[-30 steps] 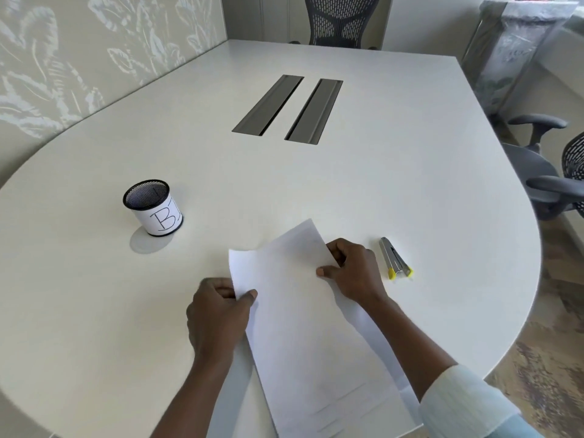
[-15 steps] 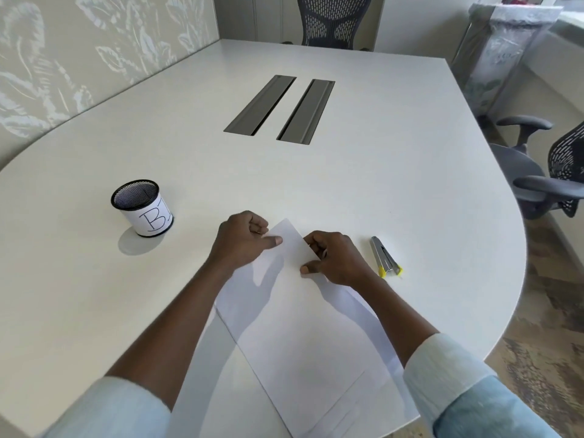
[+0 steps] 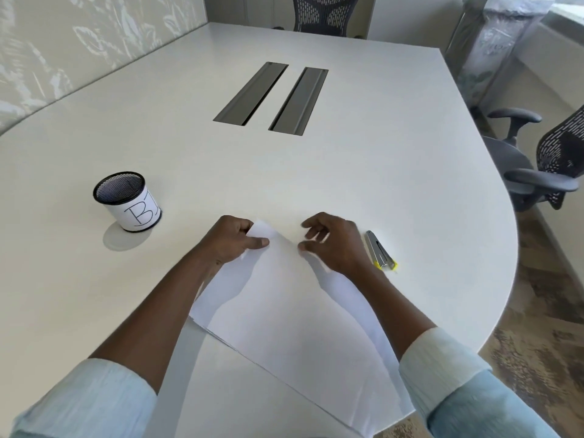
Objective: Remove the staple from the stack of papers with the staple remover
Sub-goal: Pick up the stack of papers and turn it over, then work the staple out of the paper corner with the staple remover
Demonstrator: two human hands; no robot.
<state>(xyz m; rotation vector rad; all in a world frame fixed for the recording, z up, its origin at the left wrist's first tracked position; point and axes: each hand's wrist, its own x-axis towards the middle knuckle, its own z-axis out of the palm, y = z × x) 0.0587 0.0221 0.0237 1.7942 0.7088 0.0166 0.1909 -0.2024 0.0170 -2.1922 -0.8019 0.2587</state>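
Observation:
A stack of white papers (image 3: 284, 311) lies slanted on the white table (image 3: 379, 172), its far corner pointing away from me. My left hand (image 3: 232, 241) pinches that far corner between thumb and curled fingers. My right hand (image 3: 336, 245) hovers at the stack's right edge with fingers loosely curled and blurred, holding nothing; its thumb tip is at the paper's edge. The staple remover (image 3: 380, 251), silver with a yellow end, lies on the table just right of my right hand. The staple itself is not visible.
A black mesh cup (image 3: 126, 200) with a white label marked B stands to the left of the papers. Two grey cable slots (image 3: 271, 96) sit mid-table. Office chairs stand at the right (image 3: 537, 172) and the far end (image 3: 325, 14). The table's rounded edge runs close on the right.
My left hand moved from the stack's left edge up to its far corner and now pinches it. My right hand has let go of the paper and loosened its fingers.

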